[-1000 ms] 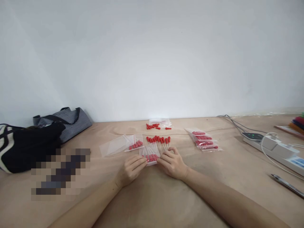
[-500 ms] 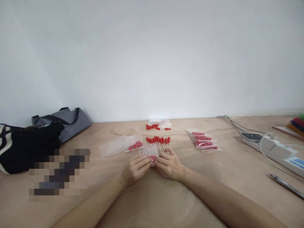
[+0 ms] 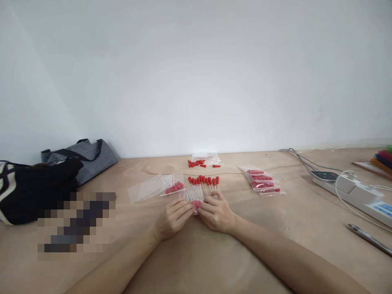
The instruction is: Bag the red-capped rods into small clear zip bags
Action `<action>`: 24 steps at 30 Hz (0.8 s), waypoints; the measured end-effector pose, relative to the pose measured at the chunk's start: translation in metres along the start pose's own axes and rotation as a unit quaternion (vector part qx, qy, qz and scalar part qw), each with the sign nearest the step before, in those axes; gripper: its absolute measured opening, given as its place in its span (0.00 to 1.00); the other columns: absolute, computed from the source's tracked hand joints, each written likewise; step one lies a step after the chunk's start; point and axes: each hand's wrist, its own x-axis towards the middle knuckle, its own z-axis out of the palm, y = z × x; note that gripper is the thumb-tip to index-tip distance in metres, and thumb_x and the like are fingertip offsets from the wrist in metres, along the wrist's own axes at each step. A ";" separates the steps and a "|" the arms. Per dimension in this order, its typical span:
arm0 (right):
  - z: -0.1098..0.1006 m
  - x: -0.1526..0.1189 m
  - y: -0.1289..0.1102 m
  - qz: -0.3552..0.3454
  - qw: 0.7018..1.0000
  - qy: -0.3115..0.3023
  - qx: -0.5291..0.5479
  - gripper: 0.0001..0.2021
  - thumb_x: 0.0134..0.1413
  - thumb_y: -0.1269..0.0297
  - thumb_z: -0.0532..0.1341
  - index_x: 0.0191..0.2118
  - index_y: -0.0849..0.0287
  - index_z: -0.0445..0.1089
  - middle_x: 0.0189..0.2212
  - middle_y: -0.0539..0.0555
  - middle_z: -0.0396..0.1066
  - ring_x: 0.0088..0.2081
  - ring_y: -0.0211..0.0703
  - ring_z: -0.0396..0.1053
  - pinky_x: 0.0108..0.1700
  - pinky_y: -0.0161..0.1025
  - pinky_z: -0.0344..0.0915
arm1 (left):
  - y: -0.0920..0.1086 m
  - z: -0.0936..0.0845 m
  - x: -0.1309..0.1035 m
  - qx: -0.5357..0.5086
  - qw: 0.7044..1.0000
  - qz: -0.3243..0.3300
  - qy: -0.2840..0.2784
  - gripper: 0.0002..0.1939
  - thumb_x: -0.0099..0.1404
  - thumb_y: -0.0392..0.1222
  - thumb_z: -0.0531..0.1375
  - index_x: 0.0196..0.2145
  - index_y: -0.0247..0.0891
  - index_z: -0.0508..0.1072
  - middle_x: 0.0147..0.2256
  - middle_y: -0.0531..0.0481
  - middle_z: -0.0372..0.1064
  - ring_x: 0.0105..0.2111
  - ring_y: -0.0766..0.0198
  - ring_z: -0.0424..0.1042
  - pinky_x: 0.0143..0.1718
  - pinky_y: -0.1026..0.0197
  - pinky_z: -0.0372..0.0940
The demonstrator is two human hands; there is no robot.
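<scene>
I see my left hand [image 3: 173, 216] and right hand [image 3: 218, 213] lying together on the pale plywood worktop [image 3: 196, 253], fingers curled and pinching between them a small clear plastic bag [image 3: 193, 199] with red caps inside. Just beyond the fingertips lies a fanned row of thin clear droppers with red rubber bulbs [image 3: 204, 182]. To the left rests a flat zip bag with red pieces [image 3: 159, 187]; farther back, loose red caps [image 3: 200, 163] are scattered near the white wall. To the right is a stack of filled bags [image 3: 262, 181], then a white power strip [image 3: 352, 185] with cables. Soft striped bags [image 3: 55, 171] slump at far left.
</scene>
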 end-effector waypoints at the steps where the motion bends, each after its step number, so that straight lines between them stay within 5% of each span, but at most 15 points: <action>1: 0.000 0.000 0.000 -0.001 1.000 -0.003 0.001 0.10 0.50 0.74 0.51 0.21 0.61 0.61 0.19 0.48 0.62 0.26 0.35 0.55 0.37 0.40 0.48 | -0.001 -0.001 -0.002 0.003 1.000 -0.001 -0.001 0.08 0.62 0.28 0.51 0.34 0.32 0.69 0.30 0.46 0.72 0.31 0.63 0.70 0.35 0.57 0.66; 13: -0.001 -0.006 0.003 0.017 1.000 -0.008 0.004 0.12 0.52 0.74 0.50 0.21 0.60 0.62 0.18 0.48 0.62 0.25 0.35 0.55 0.39 0.41 0.48 | -0.008 -0.029 -0.022 0.064 0.997 -0.021 -0.031 0.09 0.63 0.29 0.49 0.33 0.33 0.68 0.26 0.48 0.70 0.27 0.64 0.69 0.34 0.56 0.65; 24: -0.012 -0.013 0.004 -0.004 0.992 -0.063 0.108 0.10 0.55 0.71 0.50 0.27 0.58 0.66 0.21 0.48 0.65 0.28 0.36 0.58 0.35 0.38 0.51 | 0.000 -0.030 -0.009 -0.095 0.993 -0.024 -0.071 0.07 0.59 0.34 0.54 0.37 0.34 0.68 0.32 0.45 0.71 0.34 0.61 0.70 0.34 0.59 0.67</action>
